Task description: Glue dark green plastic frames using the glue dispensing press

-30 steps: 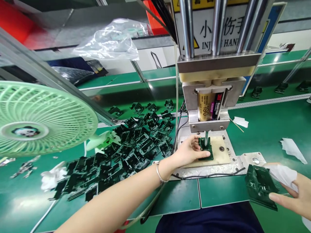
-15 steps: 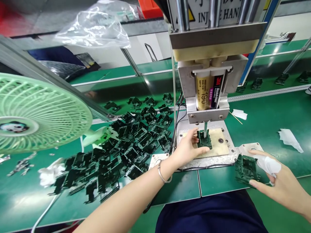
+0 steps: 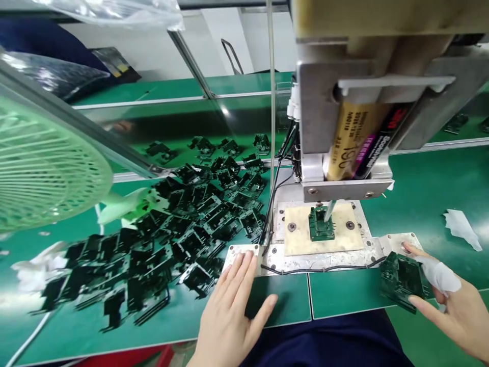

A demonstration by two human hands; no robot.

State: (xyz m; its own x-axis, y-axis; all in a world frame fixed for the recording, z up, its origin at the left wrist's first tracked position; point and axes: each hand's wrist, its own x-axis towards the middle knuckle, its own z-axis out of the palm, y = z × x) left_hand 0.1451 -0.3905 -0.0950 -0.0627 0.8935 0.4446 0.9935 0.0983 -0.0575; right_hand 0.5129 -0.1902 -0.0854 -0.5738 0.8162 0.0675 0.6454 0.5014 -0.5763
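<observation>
My left hand [image 3: 233, 306] lies flat, its fingertips over the metal button plate [image 3: 248, 250] at the left of the machine base. In my right hand [image 3: 454, 306] is a dark green-black plastic housing [image 3: 403, 280], pinched at its side, along with a white tissue [image 3: 439, 275]. One fingertip of that hand rests at the right button plate [image 3: 397, 242]. On the cream fixture block [image 3: 298, 239] sits a second dark housing [image 3: 321, 224], under the nozzle [image 3: 329, 210] of a two-tube adhesive cartridge [image 3: 362, 137]. Neither hand touches that housing.
A wide heap of similar dark housings [image 3: 206, 204] spreads over the green bench to the left. A green fan [image 3: 46, 168] stands at the far left. Black cables [image 3: 324, 267] run along the base front. A torn white paper [image 3: 462, 228] lies at the right.
My left hand has left the housing on the fixture and come down to the left button plate. My right hand keeps its housing and tissue. The camera view has tipped downward and closer.
</observation>
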